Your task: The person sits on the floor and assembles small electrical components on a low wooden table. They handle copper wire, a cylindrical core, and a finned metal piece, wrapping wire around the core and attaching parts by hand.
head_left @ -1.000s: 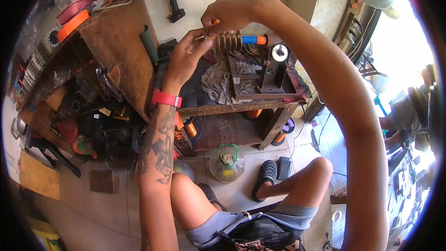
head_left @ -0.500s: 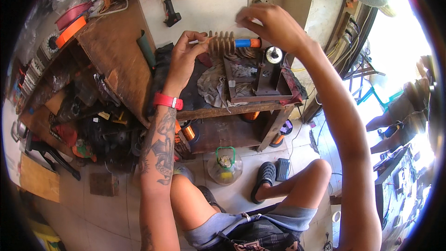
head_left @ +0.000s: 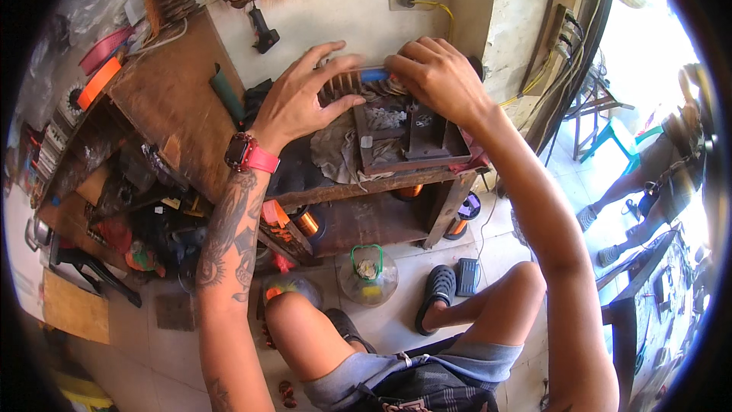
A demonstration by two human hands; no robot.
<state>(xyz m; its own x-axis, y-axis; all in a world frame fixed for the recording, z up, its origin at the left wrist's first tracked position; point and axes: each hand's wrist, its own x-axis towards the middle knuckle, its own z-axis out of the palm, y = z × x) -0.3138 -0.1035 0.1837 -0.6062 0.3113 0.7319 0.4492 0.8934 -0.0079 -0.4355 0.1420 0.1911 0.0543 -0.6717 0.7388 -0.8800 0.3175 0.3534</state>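
My left hand (head_left: 301, 99) is open beside a ribbed coil former (head_left: 339, 88). Its fingers are spread above the former and the thumb lies below; the fingertips are slightly blurred. The former sits on a shaft with a blue sleeve (head_left: 374, 75). Curled over the right end of that shaft is my right hand (head_left: 442, 80), which hides the orange end piece and the dial. Beneath both hands stands a dark metal winding frame (head_left: 415, 156) on the bench. A crumpled grey rag (head_left: 335, 154) lies left of the frame.
A wooden cabinet (head_left: 164, 91) stands left of the bench. Copper wire spools (head_left: 308, 223) sit below. On the floor are a glass jug (head_left: 368, 284) and a foot pedal (head_left: 467, 277). A yellow cord (head_left: 446, 11) runs from the wall outlet. Another person (head_left: 675, 160) is at the right.
My left hand has spread from a pinch at the former's left end to around the former. My right hand has come down from above onto the shaft's right end.
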